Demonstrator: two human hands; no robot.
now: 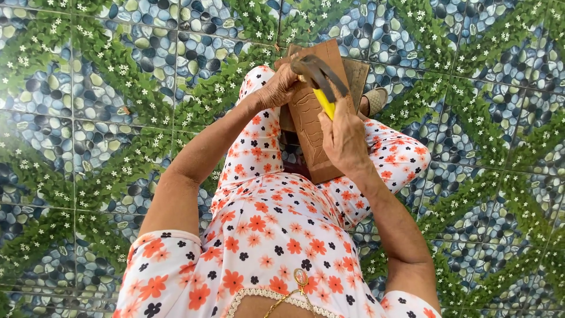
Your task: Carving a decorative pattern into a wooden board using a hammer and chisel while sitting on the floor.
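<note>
Pebble-and-leaf patterned floor tiles [88,118]; wooden board [312,118] on lap.

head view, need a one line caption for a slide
Seated person's left hand steadies a carved wooden panel while the right hand works a yellow-handled tool.

The right hand [344,141] hides the yellow tool handle's [325,105] lower end. The carved wooden board's [312,126] bottom edge disappears behind the patterned trousers [259,153]. The frame's lower edge cuts off both upper arms.
</note>
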